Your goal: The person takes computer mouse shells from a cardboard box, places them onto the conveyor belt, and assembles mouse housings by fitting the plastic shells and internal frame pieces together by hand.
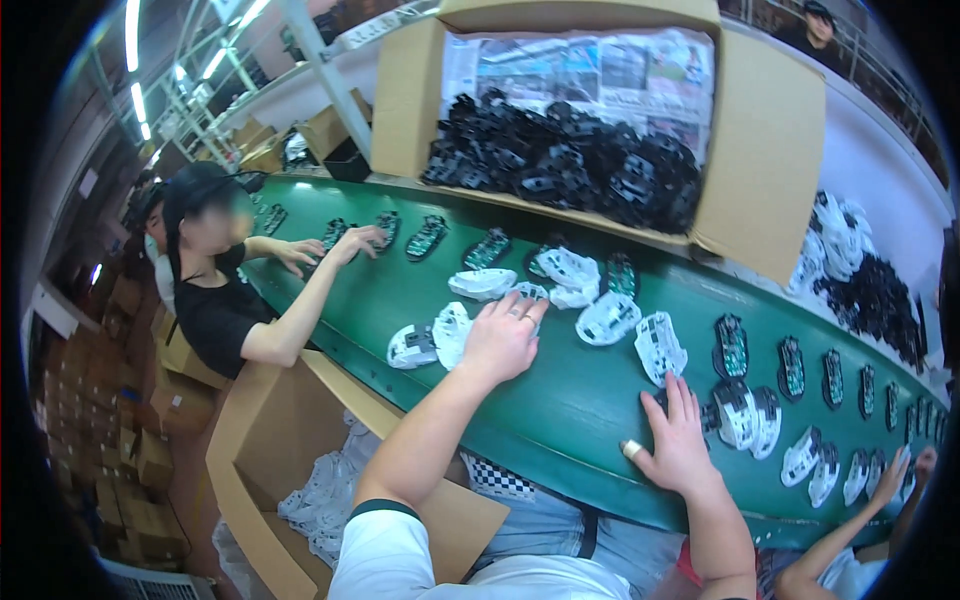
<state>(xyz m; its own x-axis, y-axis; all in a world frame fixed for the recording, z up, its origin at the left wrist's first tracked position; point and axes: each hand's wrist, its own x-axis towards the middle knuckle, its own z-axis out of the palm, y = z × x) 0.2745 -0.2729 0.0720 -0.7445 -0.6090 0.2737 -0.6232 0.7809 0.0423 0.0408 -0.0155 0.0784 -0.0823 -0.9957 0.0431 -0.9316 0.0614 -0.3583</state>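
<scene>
My left hand (503, 335) reaches over the green belt, fingertips at a small white plastic shell (530, 292) and thumb apart from the fingers; no firm grip shows. Beside its wrist lie two more shells, one a white shell (452, 333) partly behind the hand. My right hand (680, 440), a ring on its thumb, rests open with fingers spread. Its fingertips are just below an upright white shell (661, 347). To its right, white shells (737, 413) with black parts stand close together. Between the hands sit a white shell (608, 318) and stacked white shells (570, 277).
Black bases with green circuit boards (731, 346) line the belt (560, 400). A carton (760, 150) of black parts stands behind it; another carton (250, 440) with white shells is at my left. Co-workers' hands (355, 243) work at the left and far right.
</scene>
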